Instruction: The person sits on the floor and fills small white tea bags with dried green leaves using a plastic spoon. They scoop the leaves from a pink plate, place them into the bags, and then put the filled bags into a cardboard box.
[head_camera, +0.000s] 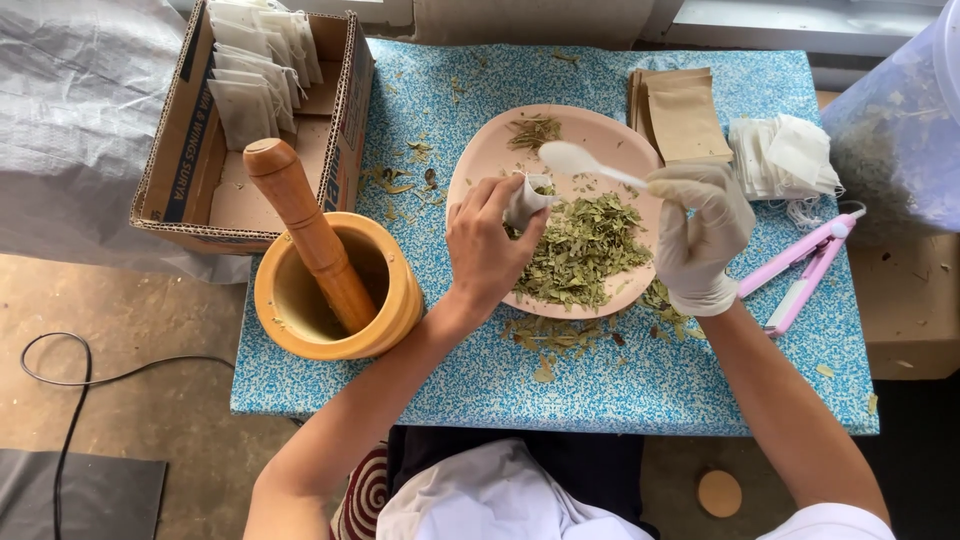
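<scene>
My bare left hand (488, 243) holds a small white filter bag (524, 200) open over a pink plate (480, 150). A heap of dried green leaves (585, 245) lies on the plate. My right hand (700, 235), in a white glove, grips a white plastic spoon (575, 160) whose bowl hovers just above the bag's mouth. The spoon's bowl looks empty. Some leaf bits show inside the bag's opening.
A wooden mortar (335, 290) with a pestle (305, 225) stands left of the plate. Behind it is a cardboard box (185, 150) of filled bags. Brown pouches (680, 115), empty white bags (785, 155) and a pink sealer (805, 270) lie to the right. Loose leaves litter the blue cloth (450, 380).
</scene>
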